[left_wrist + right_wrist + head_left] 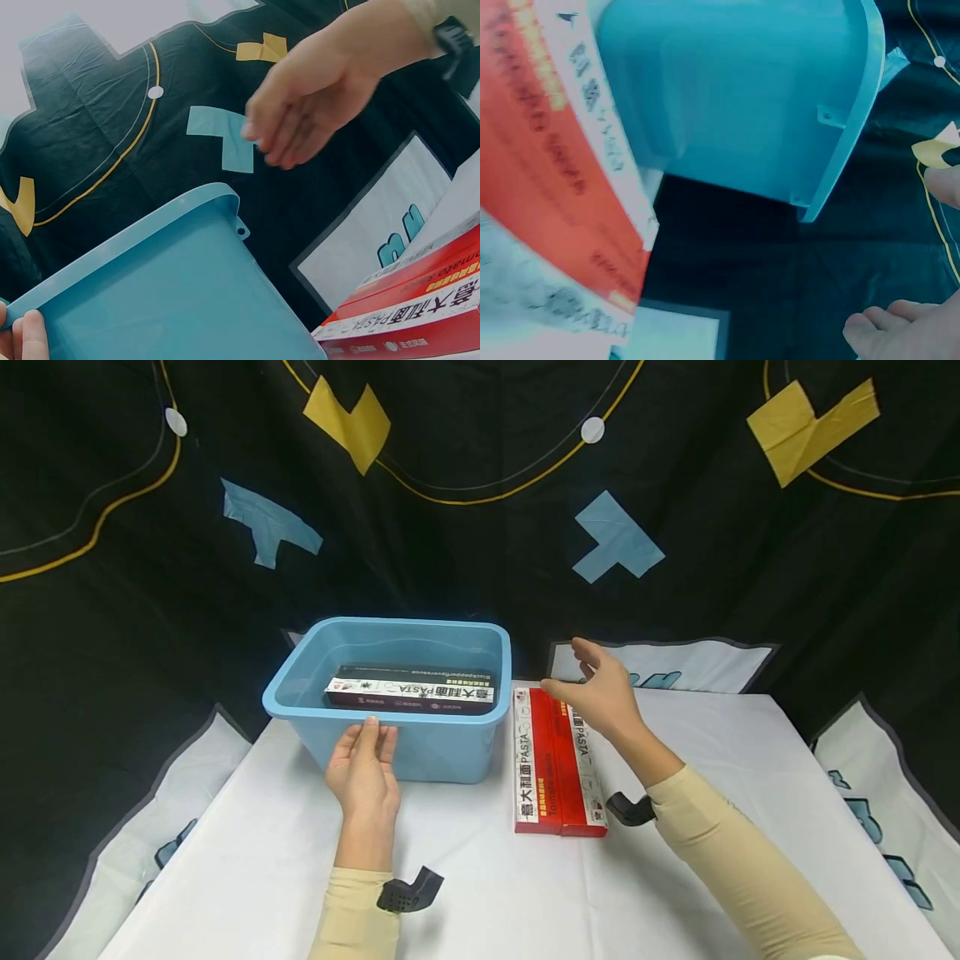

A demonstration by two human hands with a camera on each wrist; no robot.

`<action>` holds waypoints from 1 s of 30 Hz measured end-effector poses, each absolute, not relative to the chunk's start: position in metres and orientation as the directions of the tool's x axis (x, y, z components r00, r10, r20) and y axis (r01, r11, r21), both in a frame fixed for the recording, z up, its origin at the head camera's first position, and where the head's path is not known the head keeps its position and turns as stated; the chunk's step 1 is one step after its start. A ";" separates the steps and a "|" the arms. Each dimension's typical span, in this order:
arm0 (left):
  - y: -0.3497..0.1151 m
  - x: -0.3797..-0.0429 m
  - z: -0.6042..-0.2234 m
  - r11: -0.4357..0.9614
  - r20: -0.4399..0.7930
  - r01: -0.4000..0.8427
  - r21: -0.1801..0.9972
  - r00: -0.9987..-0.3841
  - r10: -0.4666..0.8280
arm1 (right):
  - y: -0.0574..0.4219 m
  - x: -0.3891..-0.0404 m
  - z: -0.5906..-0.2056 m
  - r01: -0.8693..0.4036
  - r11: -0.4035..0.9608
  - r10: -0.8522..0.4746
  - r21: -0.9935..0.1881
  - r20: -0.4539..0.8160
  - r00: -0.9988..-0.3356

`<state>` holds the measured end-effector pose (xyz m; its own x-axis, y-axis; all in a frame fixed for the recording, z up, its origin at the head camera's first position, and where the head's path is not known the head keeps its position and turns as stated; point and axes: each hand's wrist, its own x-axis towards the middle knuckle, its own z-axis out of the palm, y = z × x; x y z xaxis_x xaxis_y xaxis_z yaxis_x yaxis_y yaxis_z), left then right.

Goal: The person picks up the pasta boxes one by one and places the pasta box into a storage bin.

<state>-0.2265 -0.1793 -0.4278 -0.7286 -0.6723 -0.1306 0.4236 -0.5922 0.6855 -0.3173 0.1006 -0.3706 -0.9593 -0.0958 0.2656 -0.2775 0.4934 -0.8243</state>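
A blue plastic bin (pixel 442 752) stands on the white table, and inside it lies a dark pasta box (pixel 412 687) with a white printed band. My left hand (pixel 365 777) grips the bin's near rim, thumb on top and fingers beneath it; the left wrist view shows its fingertips (pixel 31 337) at the rim. To the right of the bin lies a red pasta box (pixel 555 777) with white printed strips. Over the far end of that box, my right hand (pixel 600 689) hovers with thumb and fingers spread and nothing between them. The right wrist view catches the same spread fingers (pixel 892 319).
A white cloth covers the table (pixel 465 877). Behind it hangs a black curtain (pixel 465 552) with yellow and blue tape pieces. White printed panels (pixel 667 664) border the table's far edge and sides. A black wrist strap mount (pixel 411 892) sits on each sleeve.
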 end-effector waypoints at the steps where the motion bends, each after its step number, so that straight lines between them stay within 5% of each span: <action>1: -0.179 -0.226 -0.428 -0.593 -0.133 0.424 0.685 -0.728 -0.673 | 0.105 -0.314 -0.374 -0.274 0.500 -0.098 -0.822 0.261 -0.960; 19: -0.179 -0.228 -0.427 -0.604 -0.144 0.425 0.674 -0.726 -0.672 | 0.135 -0.266 -0.449 -0.041 0.663 -0.036 -0.747 0.022 -0.999; 30: -0.178 -0.227 -0.428 -0.603 -0.132 0.430 0.672 -0.731 -0.669 | 0.142 -0.259 -0.489 -0.060 0.714 -0.087 -0.698 -0.003 -0.996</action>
<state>-0.2272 -0.1783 -0.4276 -0.7313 -0.6692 -0.1321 0.4301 -0.6027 0.6721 -0.2594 0.1420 -0.4893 -0.9962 -0.0870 -0.0030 -0.0602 0.7139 -0.6976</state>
